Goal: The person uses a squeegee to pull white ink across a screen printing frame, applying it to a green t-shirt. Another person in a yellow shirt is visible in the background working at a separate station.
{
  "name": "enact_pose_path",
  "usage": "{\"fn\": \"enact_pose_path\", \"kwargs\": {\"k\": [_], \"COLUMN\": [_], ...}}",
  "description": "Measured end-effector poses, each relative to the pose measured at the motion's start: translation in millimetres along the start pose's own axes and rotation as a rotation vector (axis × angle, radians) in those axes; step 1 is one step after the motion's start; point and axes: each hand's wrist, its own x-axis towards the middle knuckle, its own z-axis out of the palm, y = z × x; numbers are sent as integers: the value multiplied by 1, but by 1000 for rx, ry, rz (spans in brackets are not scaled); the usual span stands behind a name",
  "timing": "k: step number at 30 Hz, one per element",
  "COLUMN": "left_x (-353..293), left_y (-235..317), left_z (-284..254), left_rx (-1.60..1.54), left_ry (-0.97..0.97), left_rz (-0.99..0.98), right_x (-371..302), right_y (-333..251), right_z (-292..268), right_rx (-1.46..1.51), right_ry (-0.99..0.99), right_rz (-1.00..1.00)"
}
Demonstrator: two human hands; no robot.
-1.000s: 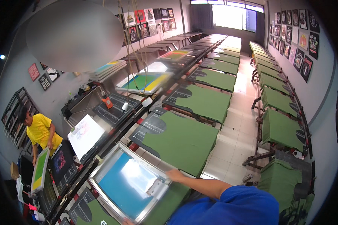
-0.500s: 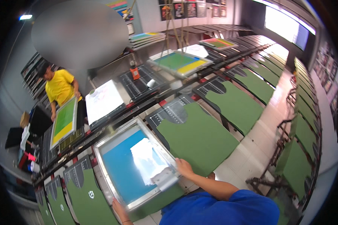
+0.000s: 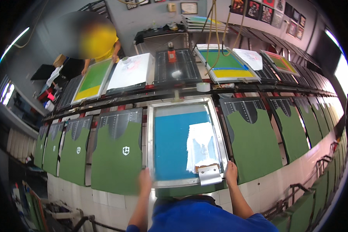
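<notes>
A metal-edged printing screen (image 3: 151, 147) with blue mesh lies over a green shirt piece, whose lower edge shows below it. My right hand (image 3: 231, 173) is closed on the screen's right side near the lower corner. At the lower left side is my left hand (image 3: 145, 179), somewhat blurred, its fingers against the metal rim. A squeegee (image 3: 210, 176) with a metal holder rests inside the screen at the lower right, touching a patch of white ink (image 3: 201, 145) on the mesh.
Green shirt pieces (image 3: 255, 143) lie on black boards on both sides; several at left carry a white emblem (image 3: 125, 150). Across the rail, a person in yellow (image 3: 115, 50) holds a green-and-yellow screen (image 3: 91, 80). An orange heat gun (image 3: 171, 54) stands on a board. Cords (image 3: 220, 42) hang overhead.
My view has turned left, so the screen now appears more upright and central. Both my hands stay at its sides. The squeegee remains inside the screen at the lower right.
</notes>
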Motion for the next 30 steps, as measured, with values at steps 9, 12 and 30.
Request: {"fn": "enact_pose_path", "kwargs": {"k": [9,12,30], "left_x": [7,17,47], "left_y": [56,43,-25], "left_z": [31,27,51], "left_rx": [-6,17,-598], "left_ry": [7,17,131], "left_rz": [-66,-50,-266], "right_x": [68,65,61], "right_y": [9,7,14], "right_z": [-1,6,21], "right_rx": [-16,-21,559], "right_ry": [-12,-55,-17], "right_rz": [-67,-87,255]}}
